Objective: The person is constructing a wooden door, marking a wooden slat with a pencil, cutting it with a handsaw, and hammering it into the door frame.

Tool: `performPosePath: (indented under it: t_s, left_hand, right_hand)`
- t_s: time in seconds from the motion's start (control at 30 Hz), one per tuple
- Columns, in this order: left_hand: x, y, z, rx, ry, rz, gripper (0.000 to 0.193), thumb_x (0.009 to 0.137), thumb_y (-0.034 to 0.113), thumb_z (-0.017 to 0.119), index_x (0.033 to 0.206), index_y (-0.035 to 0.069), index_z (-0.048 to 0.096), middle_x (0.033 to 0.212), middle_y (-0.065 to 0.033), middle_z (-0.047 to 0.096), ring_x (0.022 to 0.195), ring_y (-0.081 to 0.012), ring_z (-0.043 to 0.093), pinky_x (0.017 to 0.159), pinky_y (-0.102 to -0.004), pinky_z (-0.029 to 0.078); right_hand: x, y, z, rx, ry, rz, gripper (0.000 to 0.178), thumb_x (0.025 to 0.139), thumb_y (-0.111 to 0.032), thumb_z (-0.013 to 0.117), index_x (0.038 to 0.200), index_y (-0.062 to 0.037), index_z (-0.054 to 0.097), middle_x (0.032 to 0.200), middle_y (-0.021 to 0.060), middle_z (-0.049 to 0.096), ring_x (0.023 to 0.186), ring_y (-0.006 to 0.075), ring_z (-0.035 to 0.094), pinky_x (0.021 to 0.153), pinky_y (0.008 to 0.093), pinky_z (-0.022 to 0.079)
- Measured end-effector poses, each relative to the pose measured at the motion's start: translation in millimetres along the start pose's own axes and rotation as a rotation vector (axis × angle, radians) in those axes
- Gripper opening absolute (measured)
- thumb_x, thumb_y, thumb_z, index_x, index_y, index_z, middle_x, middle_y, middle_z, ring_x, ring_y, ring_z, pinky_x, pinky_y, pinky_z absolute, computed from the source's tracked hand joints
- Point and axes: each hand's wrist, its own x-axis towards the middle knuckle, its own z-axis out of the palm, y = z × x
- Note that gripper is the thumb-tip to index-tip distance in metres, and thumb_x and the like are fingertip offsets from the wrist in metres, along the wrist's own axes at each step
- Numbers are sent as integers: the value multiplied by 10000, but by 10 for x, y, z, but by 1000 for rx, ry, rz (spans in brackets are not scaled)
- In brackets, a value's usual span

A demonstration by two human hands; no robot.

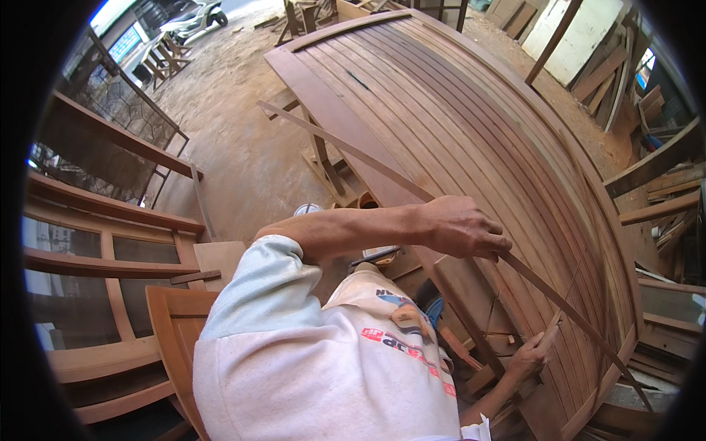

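Note:
A large slatted wooden door panel (412, 110) lies in front of me, raised on wooden supports. Across it runs a long, thin wooden strip (346, 147), one end sticking out past the panel's left edge and the other reaching its near right corner. My left hand (463, 229) is closed around the strip near the middle. Farther right and nearer, my right hand (531, 356) rests over the panel's near edge, fingers pinched together and pointing toward the strip. A slim, light thing seems to lie along those fingers, too small to name.
Wooden frames (110, 257) with glass stand at the left, beside an orange-brown wooden panel (180, 331). A trestle leg (327, 165) and a white bucket (307, 209) stand under the panel's left side. Scrap lumber (676, 213) is piled at the right. A parked scooter (193, 20) shows far left.

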Motion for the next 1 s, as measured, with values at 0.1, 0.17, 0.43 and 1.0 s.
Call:
performPosePath:
  t_s: [0.1,0.17,0.43,1.0]
  left_hand:
    - [-121,-206,-20,-58,43,34,351,996,371,707,1271,158,665,941,-35,725,769,-248,749,578,-373,593]
    - [-39,-313,-24,-91,79,99,355,1000,378,703,1278,161,666,935,-33,725,753,-249,745,568,-375,583]
    - [-347,-636,-274,-134,21,42,312,1002,403,678,1207,168,676,938,-54,716,763,-292,735,580,-426,582]
    - [-550,-1404,-178,-155,-77,114,315,1031,372,666,1258,153,651,869,-27,666,729,-239,708,521,-386,539]
  right_hand:
    - [513,-366,234,-101,-168,40,424,1087,-104,539,1467,84,536,1378,287,661,1201,438,686,960,516,581]
    - [753,213,830,19,62,-88,418,1094,-117,533,1476,52,542,1404,273,651,1253,426,663,1011,513,565]
    - [1285,-160,1143,-225,-195,10,470,1032,-297,660,1402,-10,620,1350,191,656,1261,406,595,1059,564,463]
    - [863,-1923,-576,-306,108,-444,633,1036,-479,643,1454,-8,577,1339,202,611,1206,409,620,1039,587,484]
